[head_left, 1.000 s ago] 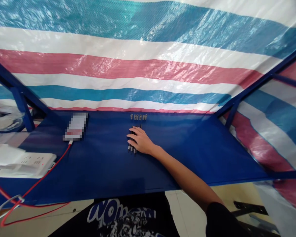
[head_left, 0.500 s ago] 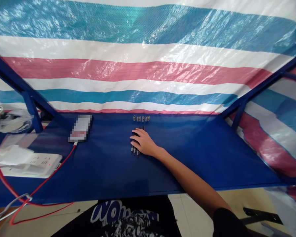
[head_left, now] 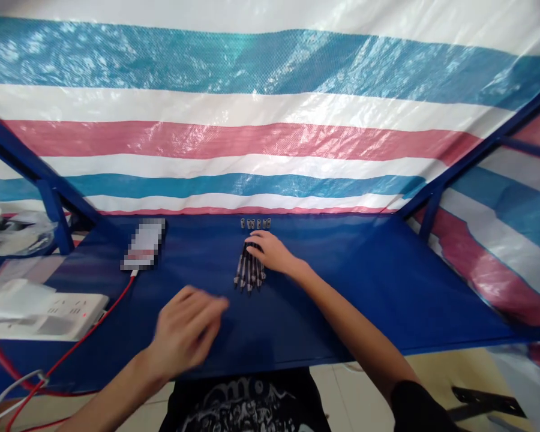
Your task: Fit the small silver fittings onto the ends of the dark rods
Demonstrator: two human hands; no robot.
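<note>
Several slim dark pens (head_left: 251, 273) lie side by side on the blue tabletop, spread like a fan towards the near edge. Across their far ends rests my right hand (head_left: 270, 249), its fingers stretched out and touching them; it hides those ends. My left hand (head_left: 186, 330) hovers over the near part of the table, left of the pens and apart from them. Motion smears its fingers, so I cannot make out their hold. Beyond the right hand stands a row of several small grey cylinders (head_left: 258, 224).
A phone (head_left: 144, 245), blurred out, lies at the left with a red cable (head_left: 103, 321) plugged in. A white power strip (head_left: 78, 318) sits further left. Blue frame bars (head_left: 56, 210) rise at both sides, and a striped plastic sheet (head_left: 252, 138) hangs behind the blue tabletop (head_left: 364, 276).
My left hand has come into view from the lower left. My right hand has shifted towards the pens' far ends, leaving more of them uncovered. The pens are now fanned out.
</note>
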